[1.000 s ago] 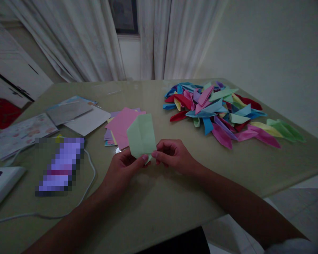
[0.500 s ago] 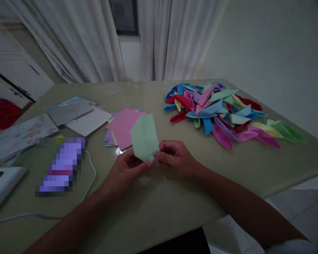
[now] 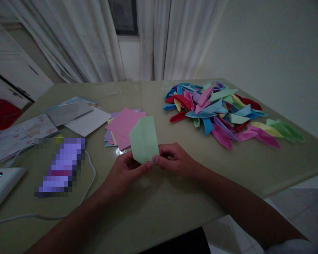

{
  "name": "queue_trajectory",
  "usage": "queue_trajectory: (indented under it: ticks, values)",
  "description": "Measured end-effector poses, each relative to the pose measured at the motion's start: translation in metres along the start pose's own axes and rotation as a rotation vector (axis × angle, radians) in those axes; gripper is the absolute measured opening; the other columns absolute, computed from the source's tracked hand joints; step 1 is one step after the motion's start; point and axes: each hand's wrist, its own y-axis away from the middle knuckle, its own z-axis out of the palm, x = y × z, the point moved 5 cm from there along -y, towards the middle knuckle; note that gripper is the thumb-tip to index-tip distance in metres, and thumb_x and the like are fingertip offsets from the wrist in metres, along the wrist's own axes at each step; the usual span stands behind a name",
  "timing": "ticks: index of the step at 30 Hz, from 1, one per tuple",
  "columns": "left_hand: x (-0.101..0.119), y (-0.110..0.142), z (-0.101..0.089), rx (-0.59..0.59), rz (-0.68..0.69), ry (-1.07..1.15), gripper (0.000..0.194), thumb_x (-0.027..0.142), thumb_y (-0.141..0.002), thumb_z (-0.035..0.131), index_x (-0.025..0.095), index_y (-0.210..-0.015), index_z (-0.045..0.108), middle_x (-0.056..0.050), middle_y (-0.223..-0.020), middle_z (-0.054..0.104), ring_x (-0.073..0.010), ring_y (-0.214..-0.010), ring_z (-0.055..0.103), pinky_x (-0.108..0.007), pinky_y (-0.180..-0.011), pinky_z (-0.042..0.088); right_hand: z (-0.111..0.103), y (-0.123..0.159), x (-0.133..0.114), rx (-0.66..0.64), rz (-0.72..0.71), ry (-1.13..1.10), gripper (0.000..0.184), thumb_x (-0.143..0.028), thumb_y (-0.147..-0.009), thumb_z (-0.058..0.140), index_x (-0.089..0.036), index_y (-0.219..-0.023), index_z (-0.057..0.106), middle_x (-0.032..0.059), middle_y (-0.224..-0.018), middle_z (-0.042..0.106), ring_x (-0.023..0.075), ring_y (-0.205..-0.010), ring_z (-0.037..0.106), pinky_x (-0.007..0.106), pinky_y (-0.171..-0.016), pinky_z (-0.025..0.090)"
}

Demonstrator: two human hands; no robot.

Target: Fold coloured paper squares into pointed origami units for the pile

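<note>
A pale green sheet of folding paper [image 3: 143,139] with angled corners and a crease down its middle is held up above the table. My left hand [image 3: 127,171] grips its lower left edge, thumb along the bottom and fingers behind. At the lower right corner my right hand [image 3: 172,157] pinches the paper, its thumb close to the left thumb. The fingers behind the sheet are partly hidden. Just beyond it lies a stack of coloured paper sheets [image 3: 123,128], pink on top.
Many folded paper pieces [image 3: 214,107] in mixed colours are heaped at the back right. To the left lie a pixelated phone-like object [image 3: 62,165], a white cable [image 3: 92,176], a white device [image 3: 5,183] and flat packets [image 3: 26,134]. The table edge [image 3: 296,185] runs along the right.
The green paper has dipped slightly. My right thumb has shifted a little down and left along its bottom corner, closer to my left thumb.
</note>
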Motion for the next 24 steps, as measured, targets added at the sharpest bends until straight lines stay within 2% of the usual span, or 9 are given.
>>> queue_trajectory:
  ticks: [4, 7, 9, 11, 15, 18, 21, 24]
  values:
    - [0.001, 0.0, 0.0, 0.018, -0.009, -0.024, 0.032, 0.039, -0.071, 0.099, 0.019, -0.09, 0.083, -0.006, -0.081, 0.081, -0.0206, -0.073, 0.072, -0.031, -0.07, 0.058, 0.001, 0.001, -0.003, -0.05, -0.005, -0.007, 0.041, -0.048, -0.101, 0.067, -0.016, -0.075, 0.066, -0.0025, -0.067, 0.058, 0.0119, -0.063, 0.049, 0.026, -0.06, 0.035]
    - [0.003, 0.001, 0.0, 0.024, 0.009, -0.032, 0.029, 0.04, -0.071, 0.099, 0.019, -0.083, 0.082, -0.004, -0.075, 0.078, -0.0184, -0.068, 0.07, -0.028, -0.066, 0.057, 0.004, 0.002, -0.003, -0.079, 0.002, 0.009, 0.038, -0.049, -0.101, 0.068, -0.015, -0.086, 0.073, -0.0026, -0.068, 0.06, 0.0114, -0.062, 0.048, 0.025, -0.058, 0.034]
    - [0.002, 0.0, 0.0, 0.013, 0.001, -0.006, 0.03, 0.041, -0.073, 0.098, 0.019, -0.085, 0.082, -0.004, -0.077, 0.08, -0.0188, -0.07, 0.072, -0.029, -0.069, 0.058, 0.006, 0.003, -0.003, -0.111, 0.004, 0.023, 0.035, -0.048, -0.1, 0.07, -0.014, -0.098, 0.078, -0.0036, -0.068, 0.057, 0.0106, -0.06, 0.046, 0.025, -0.056, 0.032]
    - [0.0, 0.0, 0.001, -0.013, -0.011, 0.026, 0.031, 0.041, -0.075, 0.097, 0.02, -0.092, 0.083, -0.006, -0.084, 0.082, -0.0203, -0.075, 0.075, -0.031, -0.074, 0.059, 0.006, 0.003, -0.002, -0.115, 0.001, 0.007, 0.034, -0.047, -0.1, 0.07, -0.014, -0.102, 0.08, -0.0039, -0.068, 0.057, 0.0104, -0.06, 0.046, 0.024, -0.056, 0.032]
    - [-0.001, 0.0, 0.002, -0.075, -0.016, 0.046, 0.036, 0.037, -0.076, 0.097, 0.02, -0.104, 0.082, -0.008, -0.101, 0.084, -0.0236, -0.09, 0.078, -0.035, -0.085, 0.061, 0.004, 0.004, -0.002, -0.071, 0.003, -0.025, 0.032, -0.044, -0.099, 0.071, -0.015, -0.088, 0.074, -0.0034, -0.068, 0.058, 0.0109, -0.062, 0.05, 0.024, -0.058, 0.035]
    - [0.0, 0.0, 0.003, -0.129, -0.041, 0.025, 0.036, 0.037, -0.077, 0.096, 0.019, -0.105, 0.081, -0.009, -0.102, 0.084, -0.0258, -0.094, 0.078, -0.038, -0.089, 0.061, 0.005, 0.003, -0.001, -0.085, -0.002, 0.005, 0.037, -0.045, -0.102, 0.066, -0.016, -0.081, 0.07, -0.0029, -0.067, 0.059, 0.0112, -0.062, 0.051, 0.024, -0.059, 0.037]
    - [-0.002, 0.0, 0.006, -0.193, -0.068, -0.01, 0.038, 0.035, -0.078, 0.095, 0.019, -0.109, 0.079, -0.009, -0.102, 0.082, -0.0258, -0.095, 0.077, -0.037, -0.087, 0.061, 0.0, 0.002, 0.0, -0.031, -0.022, 0.029, 0.048, -0.048, -0.107, 0.056, -0.017, -0.071, 0.063, -0.0018, -0.065, 0.058, 0.0115, -0.061, 0.052, 0.025, -0.06, 0.038]
    - [-0.006, 0.004, 0.01, -0.245, -0.091, -0.047, 0.042, 0.033, -0.078, 0.094, 0.02, -0.113, 0.076, -0.009, -0.106, 0.08, -0.0242, -0.093, 0.074, -0.034, -0.082, 0.06, -0.01, -0.001, 0.001, 0.066, -0.035, 0.01, 0.051, -0.052, -0.107, 0.057, -0.018, -0.07, 0.058, -0.0021, -0.065, 0.055, 0.0116, -0.06, 0.05, 0.025, -0.058, 0.037]
